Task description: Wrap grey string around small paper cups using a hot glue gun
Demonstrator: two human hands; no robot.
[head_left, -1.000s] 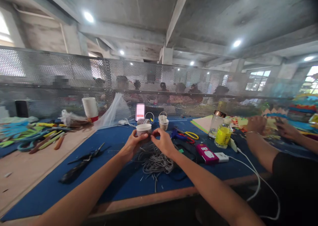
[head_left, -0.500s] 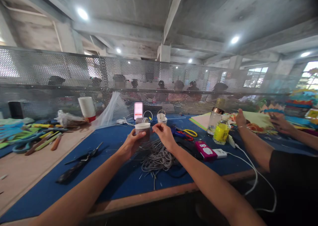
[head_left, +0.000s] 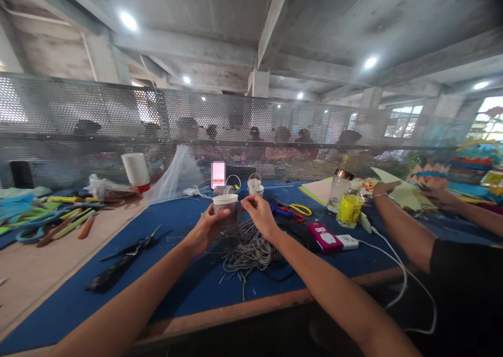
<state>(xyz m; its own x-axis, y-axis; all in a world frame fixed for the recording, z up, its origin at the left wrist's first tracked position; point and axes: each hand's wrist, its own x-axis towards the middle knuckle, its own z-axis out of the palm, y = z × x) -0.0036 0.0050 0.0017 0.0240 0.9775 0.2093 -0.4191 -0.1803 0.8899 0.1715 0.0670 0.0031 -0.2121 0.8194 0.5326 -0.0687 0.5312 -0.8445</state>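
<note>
My left hand is wrapped round a paper cup with a white rim and a darker lower part, held upright above the table. Close to the cup's right side, my right hand is closed in a pinch; what is between the fingertips is too small to make out. Below both hands lies a tangled heap of grey cord. Behind the cup a phone with a lit screen stands upright, and a small white cup with a handle is beside it.
Black-handled pliers or snips lie at left, near a stack of white cups and several tools. To the right are yellow-handled scissors, a magenta power bank, a glass jar and a yellow-labelled bottle. A co-worker's hands handle pale sheets.
My hands and the cup stay nearly where they were. At the right, the co-worker's hands have shifted and a pale green sheet is now lifted.
</note>
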